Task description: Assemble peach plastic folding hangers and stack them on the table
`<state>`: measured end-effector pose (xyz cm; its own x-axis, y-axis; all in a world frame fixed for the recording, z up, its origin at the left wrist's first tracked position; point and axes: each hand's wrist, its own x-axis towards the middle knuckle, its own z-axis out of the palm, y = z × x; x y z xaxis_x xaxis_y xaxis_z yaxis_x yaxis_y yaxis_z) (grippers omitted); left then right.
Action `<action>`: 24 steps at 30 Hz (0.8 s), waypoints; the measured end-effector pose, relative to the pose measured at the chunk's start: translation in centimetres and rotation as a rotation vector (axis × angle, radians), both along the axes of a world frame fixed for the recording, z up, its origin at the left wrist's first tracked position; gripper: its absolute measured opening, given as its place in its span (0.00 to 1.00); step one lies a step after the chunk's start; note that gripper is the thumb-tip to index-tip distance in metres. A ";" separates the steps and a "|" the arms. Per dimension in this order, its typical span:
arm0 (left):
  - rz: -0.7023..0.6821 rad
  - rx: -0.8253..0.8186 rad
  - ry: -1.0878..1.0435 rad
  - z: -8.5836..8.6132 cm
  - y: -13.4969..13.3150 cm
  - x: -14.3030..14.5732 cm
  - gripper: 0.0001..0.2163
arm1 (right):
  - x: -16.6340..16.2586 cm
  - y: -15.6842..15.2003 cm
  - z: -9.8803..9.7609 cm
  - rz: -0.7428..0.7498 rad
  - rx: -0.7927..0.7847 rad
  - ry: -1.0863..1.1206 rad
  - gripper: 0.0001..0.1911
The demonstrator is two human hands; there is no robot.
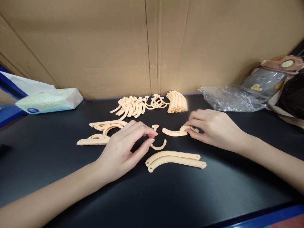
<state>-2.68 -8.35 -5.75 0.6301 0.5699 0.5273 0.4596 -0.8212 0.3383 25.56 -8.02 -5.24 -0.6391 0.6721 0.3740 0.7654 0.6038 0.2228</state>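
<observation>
My left hand (128, 144) is closed in a pinch on a beige plastic hook (159, 147); its small flat head shows beyond my fingertips and part of the hook is hidden by them. My right hand (209, 126) pinches a beige curved hanger arm piece (172, 132) near its right end, just above the black table. Two long curved hanger arms (175, 160) lie side by side in front of my hands. Left of my left hand, partly covered by it, are assembled-looking beige hanger parts (93, 141) with a rounded opening.
At the back of the black table (133, 202) lie a pile of short curved pieces (130, 106), several hooks (158, 101) and a stack of long arms (177, 101). A tissue pack (49, 100) stands at left, a clear plastic bag (235, 98) and a bottle (266, 79) at right. Cardboard (95, 47) rises behind.
</observation>
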 end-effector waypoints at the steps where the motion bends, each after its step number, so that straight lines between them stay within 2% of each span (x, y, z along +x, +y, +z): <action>1: -0.001 -0.001 0.001 0.0 0.0 0.0 0.06 | 0.0 0.0 0.0 -0.001 0.003 -0.003 0.10; 17: -0.014 -0.004 0.003 0.1 0.0 0.1 0.06 | 0.1 -0.1 0.4 -0.026 0.023 0.007 0.12; 24: -0.009 -0.001 0.010 0.1 0.0 0.0 0.06 | 0.3 -0.2 0.5 0.009 -0.090 0.043 0.14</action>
